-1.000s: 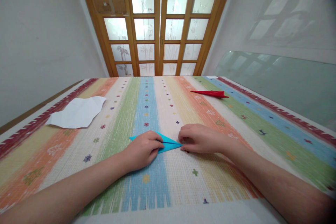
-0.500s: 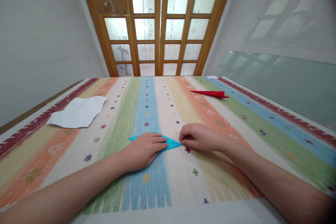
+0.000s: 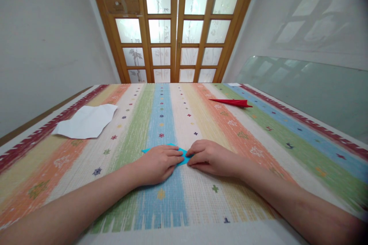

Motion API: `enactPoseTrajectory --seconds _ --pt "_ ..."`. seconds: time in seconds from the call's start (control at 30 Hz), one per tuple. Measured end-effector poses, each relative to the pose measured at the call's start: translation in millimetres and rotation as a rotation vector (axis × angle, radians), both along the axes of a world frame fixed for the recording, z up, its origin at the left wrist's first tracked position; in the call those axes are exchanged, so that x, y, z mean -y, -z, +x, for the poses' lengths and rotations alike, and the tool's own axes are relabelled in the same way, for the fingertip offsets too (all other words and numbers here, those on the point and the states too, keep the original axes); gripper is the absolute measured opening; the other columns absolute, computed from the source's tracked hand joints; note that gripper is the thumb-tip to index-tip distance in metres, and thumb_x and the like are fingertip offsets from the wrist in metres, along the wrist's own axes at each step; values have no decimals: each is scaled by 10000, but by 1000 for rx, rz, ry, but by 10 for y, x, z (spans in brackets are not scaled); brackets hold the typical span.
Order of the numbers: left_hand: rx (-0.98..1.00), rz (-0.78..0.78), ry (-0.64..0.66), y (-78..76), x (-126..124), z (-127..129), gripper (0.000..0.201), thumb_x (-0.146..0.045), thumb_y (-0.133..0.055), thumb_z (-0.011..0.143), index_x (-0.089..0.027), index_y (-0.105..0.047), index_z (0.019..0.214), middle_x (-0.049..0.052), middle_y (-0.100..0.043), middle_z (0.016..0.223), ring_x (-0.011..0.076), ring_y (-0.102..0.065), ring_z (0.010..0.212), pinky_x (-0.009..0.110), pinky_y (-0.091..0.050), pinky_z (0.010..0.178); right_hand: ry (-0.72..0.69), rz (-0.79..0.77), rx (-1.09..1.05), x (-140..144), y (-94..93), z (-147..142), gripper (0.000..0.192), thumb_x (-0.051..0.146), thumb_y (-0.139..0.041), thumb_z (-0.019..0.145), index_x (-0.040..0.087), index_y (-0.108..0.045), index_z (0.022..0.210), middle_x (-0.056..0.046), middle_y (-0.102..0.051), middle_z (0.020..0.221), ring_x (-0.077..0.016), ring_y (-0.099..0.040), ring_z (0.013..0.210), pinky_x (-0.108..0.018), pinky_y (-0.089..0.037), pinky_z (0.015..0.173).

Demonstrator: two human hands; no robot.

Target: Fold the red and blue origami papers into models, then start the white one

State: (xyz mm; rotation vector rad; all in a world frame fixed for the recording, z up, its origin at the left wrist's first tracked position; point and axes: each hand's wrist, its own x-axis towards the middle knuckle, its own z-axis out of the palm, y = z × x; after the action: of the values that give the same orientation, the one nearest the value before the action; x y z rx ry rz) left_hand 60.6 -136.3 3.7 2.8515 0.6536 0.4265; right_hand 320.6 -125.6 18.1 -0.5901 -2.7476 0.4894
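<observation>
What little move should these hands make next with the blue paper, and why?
Perhaps the right hand should press down the right end of the blue folded paper: it sits at that end, while the left hand lies across the middle, seemingly steadying it.

Blue paper (image 3: 185, 159) partly hidden under left hand (image 3: 160, 164), tip covered by right hand (image 3: 212, 157); wooden doors (image 3: 174, 34) cropped above.

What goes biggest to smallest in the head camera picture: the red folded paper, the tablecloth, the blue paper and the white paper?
1. Tablecloth
2. White paper
3. Red folded paper and blue paper: unsure which, because the left hand and right hand cover part of the blue one.
</observation>
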Motion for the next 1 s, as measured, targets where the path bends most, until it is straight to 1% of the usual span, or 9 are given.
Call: enactPoseTrajectory --seconds 0.1,0.17,0.3,0.43,0.57,0.7,0.8,0.93,1.0 --pt "33 -7 20 -1 -19 -10 285 -205 -514 972 -179 -671 1209 91 -699 1221 211 -634 1166 392 -449 1075 -6 28 -3 -16 50 -18 228 224 -533 995 233 -748 1071 -65 -737 1063 -183 -636 975 -342 -446 892" --pt "41 7 34 -8 -30 -18 251 -225 -518 982 -196 -698 1154 81 -719 1165 216 -647 1137 391 -473 1042 -11 42 4 -27 47 -13 246 225 -513 1007 236 -748 1078 -65 -739 1059 -184 -635 974 -346 -442 887" --pt "46 47 74 -55 -42 -38 223 -226 -521 983 -220 -722 1078 73 -729 1092 218 -657 1092 390 -490 1003 -21 53 35 -6 -25 -6 241 214 -534 989 245 -753 1087 -72 -726 1074 -190 -629 982 -353 -433 892" --pt "11 44 122 -161 -41 -55 192 -250 -541 972 -214 -729 990 68 -730 999 215 -664 1032 368 -498 966 -24 35 51 30 -80 -7 220 223 -583 952 248 -761 1079 -83 -716 1082 -201 -626 986 -363 -431 901" --pt "-47 57 146 -253 -47 -82 229 -281 -540 969 -196 -713 845 64 -712 858 208 -672 902 351 -509 896 -6 14 26 27 -66 -4 206 220 -630 918 251 -766 1069 -80 -719 1058 -201 -629 970 -372 -430 904" --pt "-103 95 143 -320 -31 -109 294 -274 -538 954 -187 -673 708 58 -674 732 206 -655 774 341 -507 790 7 -28 17 9 -49 -5 197 212 -618 925 223 -770 1050 -84 -726 1051 -195 -636 966 -362 -441 901" --pt "-149 107 85 -373 70 -84 265 -260 -579 911 -183 -663 671 58 -665 693 207 -633 695 345 -494 719 6 -43 -3 6 -50 -7 200 206 -616 924 226 -770 1050 -84 -728 1055 -193 -639 964 -363 -444 904" --pt "-308 164 -123 -401 311 24 207 -296 -664 826 -167 -670 664 81 -654 660 227 -598 642 350 -455 612 8 -50 -7 7 -55 -13 201 200 -618 921 228 -769 1051 -81 -728 1048 -192 -639 964 -365 -444 901" --pt "-413 200 -168 -391 430 89 194 -273 -671 812 -167 -672 651 95 -647 667 231 -586 659 337 -425 581 11 -49 -3 4 -52 -16 198 198 -619 919 225 -769 1045 -80 -728 1042 -192 -639 964 -365 -444 899"
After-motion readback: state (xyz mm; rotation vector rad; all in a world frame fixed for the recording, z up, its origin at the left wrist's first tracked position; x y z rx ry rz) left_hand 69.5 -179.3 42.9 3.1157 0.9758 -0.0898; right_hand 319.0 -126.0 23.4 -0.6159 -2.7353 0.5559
